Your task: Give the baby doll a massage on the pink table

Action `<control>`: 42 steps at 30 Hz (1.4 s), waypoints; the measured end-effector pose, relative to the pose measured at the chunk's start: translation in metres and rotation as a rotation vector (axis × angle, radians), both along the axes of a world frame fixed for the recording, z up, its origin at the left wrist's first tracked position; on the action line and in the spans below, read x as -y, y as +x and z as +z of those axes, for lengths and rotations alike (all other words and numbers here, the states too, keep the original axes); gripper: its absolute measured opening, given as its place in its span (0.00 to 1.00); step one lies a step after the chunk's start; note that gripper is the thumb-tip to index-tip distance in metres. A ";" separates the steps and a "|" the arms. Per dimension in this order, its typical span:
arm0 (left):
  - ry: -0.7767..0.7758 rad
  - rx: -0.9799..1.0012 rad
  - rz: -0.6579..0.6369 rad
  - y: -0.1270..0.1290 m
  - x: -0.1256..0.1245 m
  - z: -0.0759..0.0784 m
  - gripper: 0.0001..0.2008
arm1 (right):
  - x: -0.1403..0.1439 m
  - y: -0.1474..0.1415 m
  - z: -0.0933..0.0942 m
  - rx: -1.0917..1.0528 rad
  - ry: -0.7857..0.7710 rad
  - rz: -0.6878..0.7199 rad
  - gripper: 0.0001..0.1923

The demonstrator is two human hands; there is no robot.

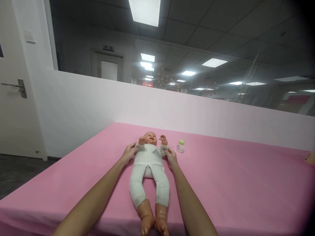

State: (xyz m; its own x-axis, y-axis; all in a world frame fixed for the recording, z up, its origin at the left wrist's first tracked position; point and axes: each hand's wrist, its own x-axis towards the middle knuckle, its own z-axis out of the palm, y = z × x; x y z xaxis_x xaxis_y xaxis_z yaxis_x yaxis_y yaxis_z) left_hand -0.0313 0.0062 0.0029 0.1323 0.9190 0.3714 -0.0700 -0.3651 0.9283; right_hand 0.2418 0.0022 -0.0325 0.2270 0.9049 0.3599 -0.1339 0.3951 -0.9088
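Note:
A baby doll (148, 155) with a white cloth body and bare plastic head, hands and feet lies on its back on the pink-covered table (221, 183). Its head points away from me and its feet reach the near edge. My left hand (129, 153) is closed around the doll's arm on the left side. On the other side, my right hand (171, 156) grips the doll's other arm below its raised plastic hand. Some of my fingertips are hidden behind the doll's sleeves. Just right of the doll's raised hand stands a small clear bottle (180, 147) with a green cap.
A low white wall (172, 108) with glass above runs along the table's far side. To the left is a door (17, 98) with a metal handle. At the far right edge lies a partly visible tan object (310, 158) I cannot identify.

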 end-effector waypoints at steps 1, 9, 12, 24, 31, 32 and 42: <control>-0.025 0.003 0.004 0.000 -0.002 -0.002 0.22 | -0.001 0.000 -0.001 -0.023 -0.025 0.019 0.20; -0.126 -0.006 0.042 -0.003 -0.009 -0.006 0.28 | -0.005 0.002 -0.002 -0.093 -0.130 0.044 0.22; -0.069 0.066 -0.019 -0.003 -0.004 -0.002 0.22 | -0.003 0.004 -0.001 -0.108 -0.088 0.096 0.20; -0.154 0.028 0.046 -0.008 -0.013 -0.009 0.26 | -0.008 0.002 -0.008 -0.064 -0.141 0.023 0.23; -0.053 0.090 -0.005 -0.006 -0.012 -0.011 0.20 | -0.008 0.005 -0.008 -0.109 -0.065 0.076 0.19; -0.060 0.077 0.001 -0.006 -0.013 -0.011 0.21 | -0.008 0.005 -0.008 -0.114 -0.075 0.075 0.20; -0.046 0.039 0.010 -0.006 -0.015 -0.013 0.27 | -0.014 0.006 -0.013 -0.113 -0.078 0.062 0.23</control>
